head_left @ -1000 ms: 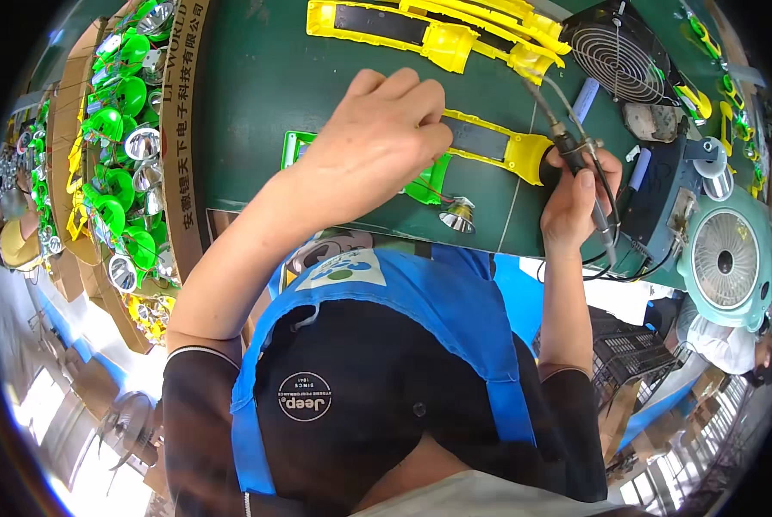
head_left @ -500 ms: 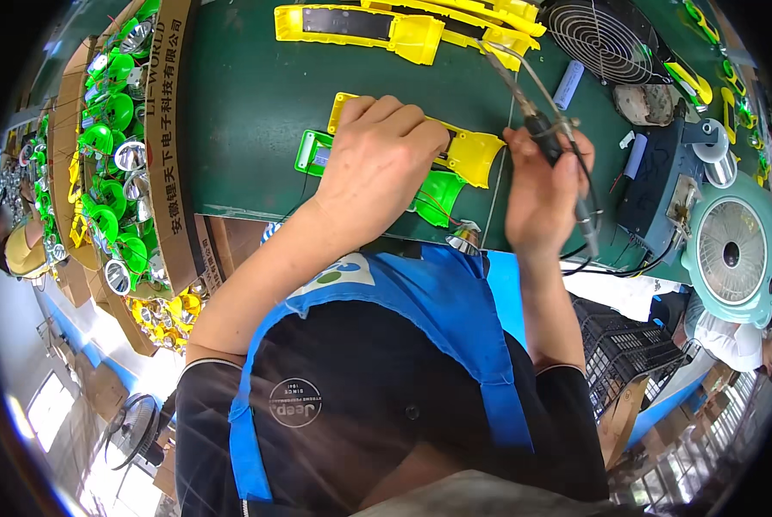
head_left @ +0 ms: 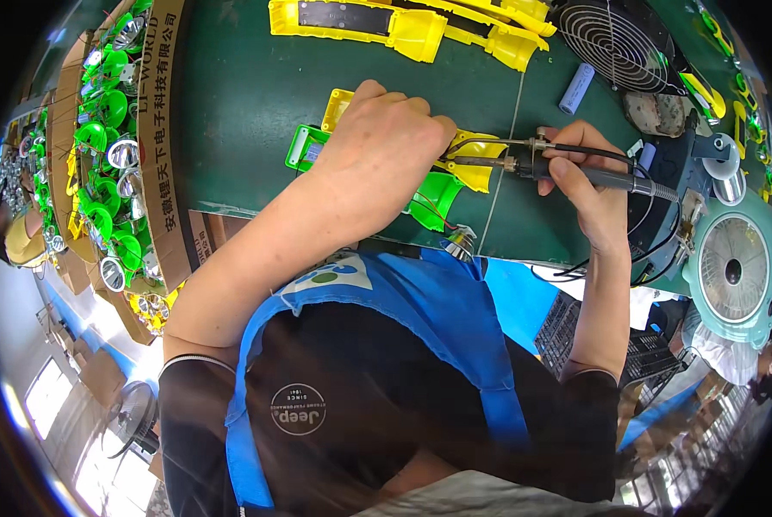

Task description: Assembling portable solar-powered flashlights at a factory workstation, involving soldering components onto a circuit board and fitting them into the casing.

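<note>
My right hand (head_left: 591,177) grips a soldering iron (head_left: 606,178) by its dark handle, with a thin bent metal tube running alongside the shaft. The iron's tip points left, at the yellow plastic casing half (head_left: 474,153) beside my left fingertips. My left hand (head_left: 384,155) is closed over the middle of that casing, its fingers curled down and partly hidden. Beneath lies a green plastic casing half (head_left: 438,200), with a blue cell showing at its left end. From its right end, thin red and black wires lead to a shiny reflector cup (head_left: 460,243) at the table edge.
More yellow casing halves (head_left: 416,36) lie at the far side of the green table (head_left: 239,112). To the right are a blue cylindrical cell (head_left: 577,89), a black fan (head_left: 614,43), a soldering station (head_left: 657,207) and a pale green fan (head_left: 731,263). A cardboard box (head_left: 163,129) of green lamp parts stands left.
My right hand has swung the soldering iron from upright to nearly level, bringing its tip left to the yellow casing. My left hand stays on the casing.
</note>
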A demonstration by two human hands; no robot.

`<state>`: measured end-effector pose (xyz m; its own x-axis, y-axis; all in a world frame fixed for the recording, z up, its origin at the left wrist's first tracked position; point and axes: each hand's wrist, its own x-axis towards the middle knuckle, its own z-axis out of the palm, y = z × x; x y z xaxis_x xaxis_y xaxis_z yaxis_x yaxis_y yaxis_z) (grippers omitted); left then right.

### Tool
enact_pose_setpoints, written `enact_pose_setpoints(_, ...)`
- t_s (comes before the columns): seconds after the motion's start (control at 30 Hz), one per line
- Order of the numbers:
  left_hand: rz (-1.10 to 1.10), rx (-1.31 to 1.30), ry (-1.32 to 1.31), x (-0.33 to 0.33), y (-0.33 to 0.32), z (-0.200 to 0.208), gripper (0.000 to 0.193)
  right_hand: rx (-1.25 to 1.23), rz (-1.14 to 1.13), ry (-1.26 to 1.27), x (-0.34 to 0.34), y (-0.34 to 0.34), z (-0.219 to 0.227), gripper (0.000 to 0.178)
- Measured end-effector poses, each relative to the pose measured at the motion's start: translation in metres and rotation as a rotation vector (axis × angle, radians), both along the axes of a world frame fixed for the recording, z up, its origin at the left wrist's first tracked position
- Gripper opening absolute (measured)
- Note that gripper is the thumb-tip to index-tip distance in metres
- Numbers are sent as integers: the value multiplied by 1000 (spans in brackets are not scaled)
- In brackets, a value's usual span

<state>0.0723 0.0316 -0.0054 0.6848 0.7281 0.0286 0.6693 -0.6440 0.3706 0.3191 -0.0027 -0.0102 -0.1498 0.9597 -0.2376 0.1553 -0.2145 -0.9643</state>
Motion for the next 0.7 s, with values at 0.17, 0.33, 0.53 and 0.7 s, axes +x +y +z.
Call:
enact_pose_setpoints(0.17, 15, 7, 24, 2, -1, -1, 1, -41, 15, 14, 0, 4, 3, 23)
enact_pose_setpoints(0.33, 38, 28, 38, 5, -4, 0, 2, -36, 26, 82, 2, 4, 1, 14)
enact_pose_setpoints(0.53, 54, 39, 48, 6, -6, 1, 3, 25, 82, 28, 4, 5, 4, 16)
enact_pose_setpoints(0.7, 71, 56, 51, 7, -8, 2, 4, 206, -94, 109, 28, -30, -18, 27)
